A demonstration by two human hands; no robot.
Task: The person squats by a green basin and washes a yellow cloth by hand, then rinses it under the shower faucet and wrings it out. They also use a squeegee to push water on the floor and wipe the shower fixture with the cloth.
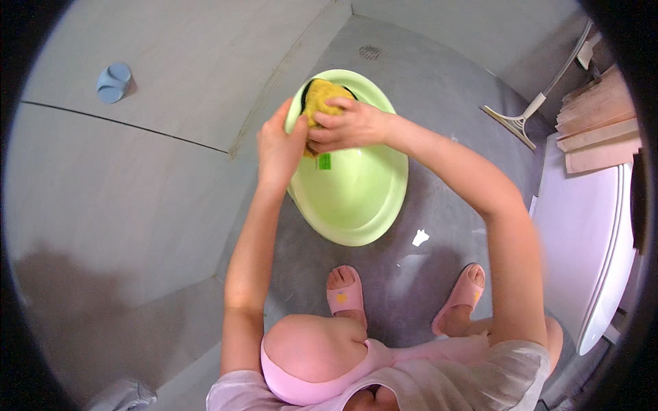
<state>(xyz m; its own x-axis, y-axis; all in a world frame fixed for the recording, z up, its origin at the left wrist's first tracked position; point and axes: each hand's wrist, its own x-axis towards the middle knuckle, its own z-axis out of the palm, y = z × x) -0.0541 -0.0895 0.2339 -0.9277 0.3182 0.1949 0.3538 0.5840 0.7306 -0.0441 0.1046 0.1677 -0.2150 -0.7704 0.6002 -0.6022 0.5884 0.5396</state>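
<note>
A light green plastic basin (354, 200), oval in shape, is before me over the grey floor, with a small green sticker (325, 161) on its inside. At its upper left, my left hand (281, 146) grips the rim, thumb inside. My right hand (349, 123) presses a yellow cloth (325, 95) with a dark edge against the inner wall at the basin's far end. Part of the cloth is hidden under my right fingers. Whether the basin rests on the floor or is tilted up, I cannot tell.
Beyond the basin is a round floor drain (369, 52). A squeegee (519, 120) leans at the right, near a stack of brownish folded material (599, 123) and a white toilet lid (581, 241). A blue fixture (114, 82) is on the left wall. My feet wear pink slippers (343, 297).
</note>
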